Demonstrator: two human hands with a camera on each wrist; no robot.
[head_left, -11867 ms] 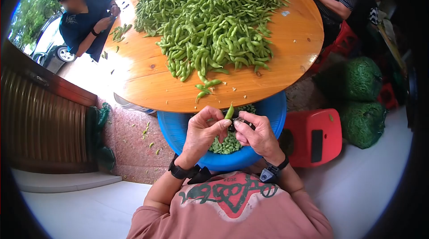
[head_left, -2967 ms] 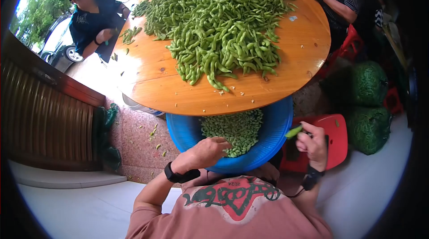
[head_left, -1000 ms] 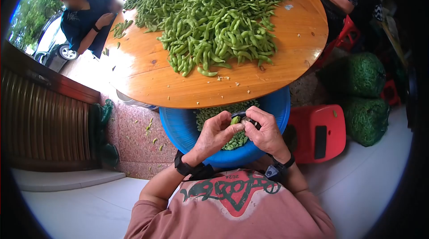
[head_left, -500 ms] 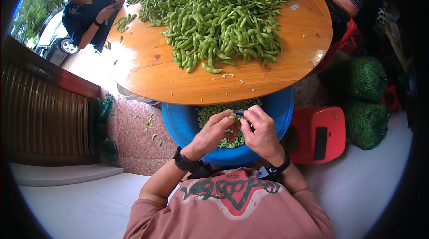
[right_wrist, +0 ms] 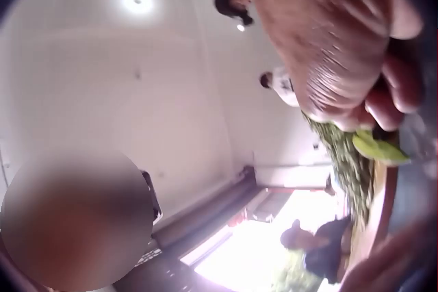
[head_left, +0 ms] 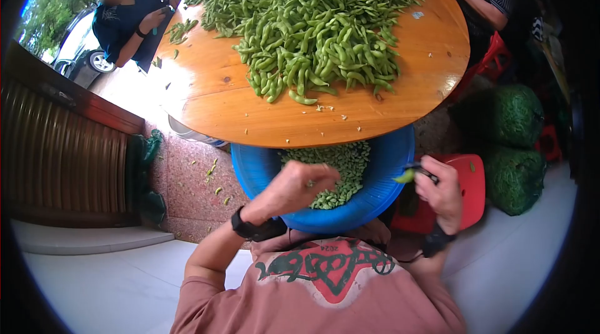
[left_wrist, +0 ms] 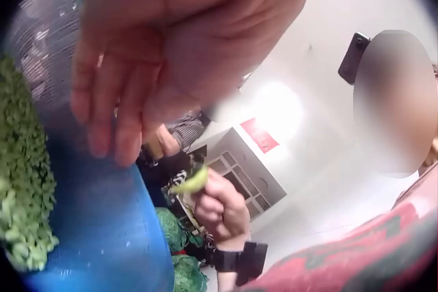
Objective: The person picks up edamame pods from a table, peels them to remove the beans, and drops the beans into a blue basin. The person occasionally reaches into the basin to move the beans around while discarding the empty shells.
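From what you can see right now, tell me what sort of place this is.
Probably a shopfront or workroom where people shell beans: a round wooden table heaped with green pods, a blue tub of shelled beans, and stuffed green sacks on the floor.

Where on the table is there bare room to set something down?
Bare wood on the table lies along the near rim, between the pod pile and the blue basin, and along the right edge. The middle is crowded with pods.

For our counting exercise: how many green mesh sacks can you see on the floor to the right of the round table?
2. One green mesh sack sits beside the table's right edge; the second sack lies just below it, next to the red stool. Others may be hidden in the dark edge of the picture.
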